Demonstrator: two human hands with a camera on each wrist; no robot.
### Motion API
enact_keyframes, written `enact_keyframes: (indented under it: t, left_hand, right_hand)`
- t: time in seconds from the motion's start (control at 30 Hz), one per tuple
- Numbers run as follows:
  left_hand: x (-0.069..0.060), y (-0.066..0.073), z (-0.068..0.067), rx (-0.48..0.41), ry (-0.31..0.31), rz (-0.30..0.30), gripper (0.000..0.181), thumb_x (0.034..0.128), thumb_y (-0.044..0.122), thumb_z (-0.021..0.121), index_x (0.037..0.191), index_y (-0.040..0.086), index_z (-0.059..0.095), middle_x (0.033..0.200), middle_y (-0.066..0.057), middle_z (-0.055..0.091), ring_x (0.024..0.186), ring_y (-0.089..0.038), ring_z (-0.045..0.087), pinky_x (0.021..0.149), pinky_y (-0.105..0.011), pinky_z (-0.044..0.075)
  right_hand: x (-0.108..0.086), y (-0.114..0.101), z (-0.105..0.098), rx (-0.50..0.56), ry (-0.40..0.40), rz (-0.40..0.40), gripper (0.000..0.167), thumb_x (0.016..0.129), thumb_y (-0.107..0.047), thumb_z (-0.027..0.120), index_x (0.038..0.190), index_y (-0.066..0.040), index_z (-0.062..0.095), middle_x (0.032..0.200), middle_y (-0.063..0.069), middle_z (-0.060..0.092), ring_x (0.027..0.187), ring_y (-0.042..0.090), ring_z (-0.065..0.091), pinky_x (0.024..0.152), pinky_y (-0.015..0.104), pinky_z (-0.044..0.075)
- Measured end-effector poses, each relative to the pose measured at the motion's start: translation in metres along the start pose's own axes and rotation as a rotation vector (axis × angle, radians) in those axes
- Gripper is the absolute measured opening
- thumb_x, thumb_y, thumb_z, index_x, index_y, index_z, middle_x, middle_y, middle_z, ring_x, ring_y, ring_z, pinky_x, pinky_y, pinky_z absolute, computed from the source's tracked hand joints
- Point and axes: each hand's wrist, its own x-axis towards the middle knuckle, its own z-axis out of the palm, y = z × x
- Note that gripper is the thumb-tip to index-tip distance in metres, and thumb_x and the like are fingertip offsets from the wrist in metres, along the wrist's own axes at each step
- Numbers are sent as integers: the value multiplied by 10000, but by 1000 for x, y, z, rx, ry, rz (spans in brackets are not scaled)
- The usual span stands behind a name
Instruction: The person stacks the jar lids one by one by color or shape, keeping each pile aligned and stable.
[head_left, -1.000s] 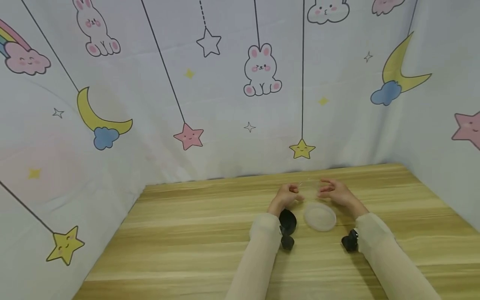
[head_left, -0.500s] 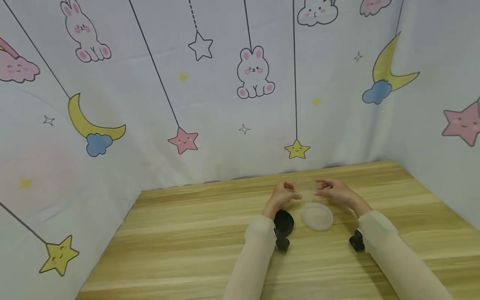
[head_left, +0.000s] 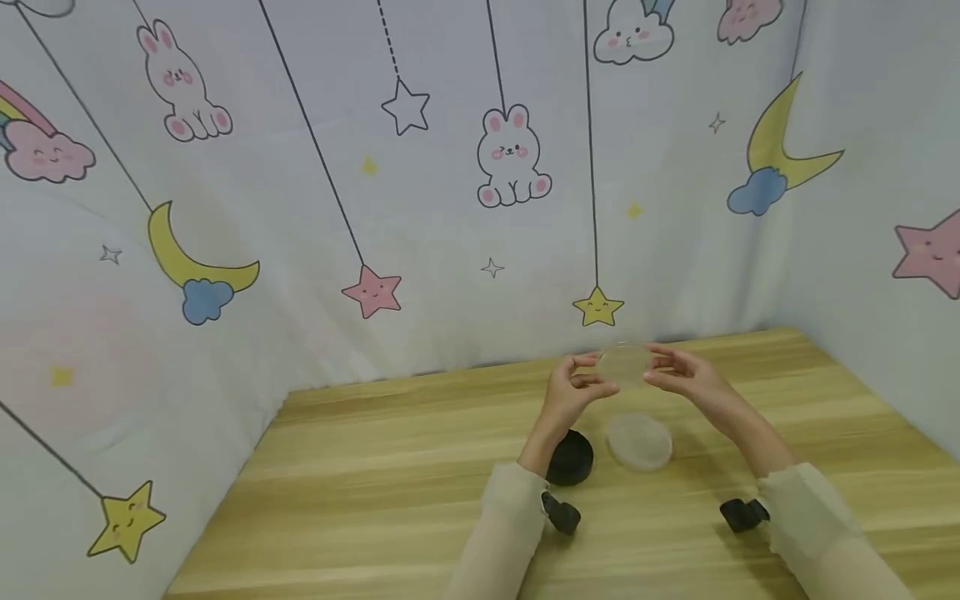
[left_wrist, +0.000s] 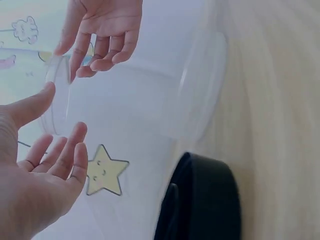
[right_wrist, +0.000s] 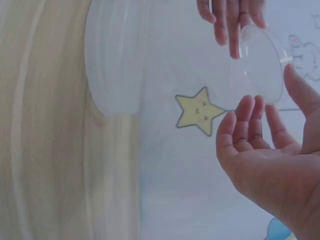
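A clear, shallow round lid (head_left: pixel 624 365) is raised above the far part of the table, between both hands. At its left edge my left hand (head_left: pixel 567 396) pinches it between thumb and fingertips. The right hand (head_left: pixel 699 389) grips the opposite edge the same way; in the right wrist view the clear lid (right_wrist: pixel 262 65) has a thin rim. Below, a translucent round container (head_left: pixel 640 442) stands on the table. Close to the left wrist sits a black round piece (head_left: pixel 572 458), partly covered by the forearm; in the left wrist view this black piece (left_wrist: pixel 215 200) has a thick curved side wall.
The wooden table (head_left: pixel 390 483) reaches back to a white curtain (head_left: pixel 435 217) printed with bunnies, stars and moons. Curtain also closes off both sides. Black wrist-worn cameras (head_left: pixel 745 515) stick out below the sleeves.
Both hands have lifted the clear lid off the far table area, up and slightly towards the curtain's lower edge. The translucent container and the black round piece stay on the table.
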Motion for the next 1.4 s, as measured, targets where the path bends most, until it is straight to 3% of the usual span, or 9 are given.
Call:
enact_keyframes:
  t: [0.13, 0.23, 0.5, 0.63, 0.87, 1.03, 1.2, 1.3, 1.4]
  left_hand:
    - [-7, 9, 0, -29, -21, 78, 366, 833, -48, 714, 1139, -53, 514, 1443, -156, 507, 1085, -418, 621, 819, -215, 538]
    - [-12, 12, 1, -29, -39, 103, 359, 820, -73, 713, 1109, -55, 502, 1450, -137, 511, 1086, -441, 608, 794, -188, 528]
    - [-29, 1, 8, -19, -168, 40, 448, 826, -77, 707, 1193, -43, 453, 1429, -188, 504, 1085, -456, 623, 803, -199, 549]
    - [-33, -2, 7, 41, -141, 45, 527, 795, -60, 742, 1259, -11, 496, 1364, -182, 543, 1012, -390, 656, 787, -163, 523]
    - [-36, -7, 5, 181, -190, -6, 634, 795, 44, 775, 1375, 43, 521, 1365, -196, 543, 951, -52, 573, 854, -175, 485]
    - [-36, -12, 6, 369, -235, 5, 686, 805, 129, 787, 1423, 74, 494, 1344, -141, 540, 1036, -89, 544, 910, -212, 459]
    - [-36, -16, 7, 481, -242, 15, 670, 774, 163, 813, 1381, 72, 544, 1297, -125, 563, 1054, -140, 526, 893, -220, 450]
    - [-37, -19, 6, 531, -246, 18, 667, 769, 183, 822, 1370, 72, 553, 1287, -118, 577, 1085, -164, 525, 906, -220, 443]
    - [-37, -22, 5, 570, -249, 11, 675, 765, 207, 830, 1366, 71, 555, 1278, -103, 583, 1109, -185, 523, 906, -218, 436]
  right_hand:
    - [-12, -9, -1, 2, -7, -17, 635, 1002, -315, 548, 1526, -64, 292, 1425, 226, 415, 1045, -107, 503, 914, 177, 446]
    - [-20, -13, -3, -28, -22, -17, 627, 999, -312, 556, 1510, -44, 314, 1446, 238, 413, 1042, -131, 497, 937, 228, 455]
    - [-39, -9, -12, -66, -104, -3, 616, 996, -240, 564, 1483, 39, 312, 1423, 289, 431, 1018, -144, 517, 908, 253, 482]
    - [-38, -1, -11, -60, -159, -3, 592, 994, -232, 562, 1474, 30, 334, 1381, 273, 465, 1041, -108, 528, 927, 315, 475]
    - [-37, 12, -10, -42, -201, 13, 585, 992, -220, 559, 1465, 49, 348, 1430, 296, 425, 1113, -39, 510, 895, 211, 464]
    - [-36, 19, -9, -64, -243, 48, 596, 995, -225, 549, 1478, 46, 328, 1472, 295, 395, 1277, 207, 469, 980, 399, 448]
    - [-35, 27, -7, -46, -272, 76, 623, 984, -233, 562, 1467, 76, 318, 1484, 342, 343, 1354, 460, 356, 1023, 543, 409]
    - [-35, 30, -4, -35, -282, 84, 621, 982, -223, 563, 1458, 92, 317, 1481, 361, 325, 1350, 487, 344, 1016, 492, 428]
    - [-33, 32, -1, -28, -289, 95, 620, 972, -216, 582, 1447, 96, 332, 1466, 357, 348, 1318, 399, 418, 971, 349, 458]
